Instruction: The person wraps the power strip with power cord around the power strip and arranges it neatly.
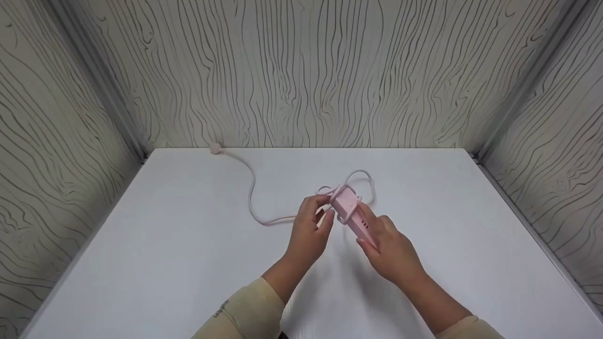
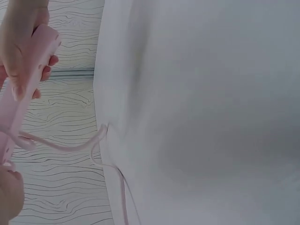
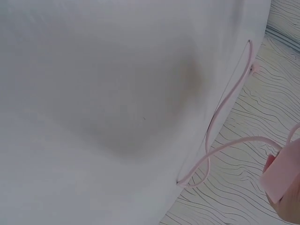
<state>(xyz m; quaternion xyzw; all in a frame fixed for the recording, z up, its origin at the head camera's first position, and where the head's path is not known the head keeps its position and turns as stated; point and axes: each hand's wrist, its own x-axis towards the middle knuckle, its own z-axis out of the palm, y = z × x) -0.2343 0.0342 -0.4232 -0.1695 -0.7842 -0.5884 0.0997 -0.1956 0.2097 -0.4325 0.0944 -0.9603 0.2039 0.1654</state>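
Observation:
A pink power strip point(image 1: 345, 203) with a few small dark slots is held tilted above the white table, its pink cord point(image 1: 253, 188) looped around its far end. My right hand point(image 1: 393, 252) grips the near end of the strip, thumb on one side and fingers on the other. Beside the far end, my left hand point(image 1: 308, 230) has curled fingers and appears to pinch the cord close to the strip; the exact contact is partly hidden. In the left wrist view, the strip point(image 2: 28, 79) spans between both hands.
The cord's round plug point(image 1: 215, 149) lies at the back left edge of the white table point(image 1: 165, 245). A loose cord loop point(image 1: 372, 186) lies behind the strip. Wood-patterned panels point(image 1: 301, 70) enclose the back and both sides.

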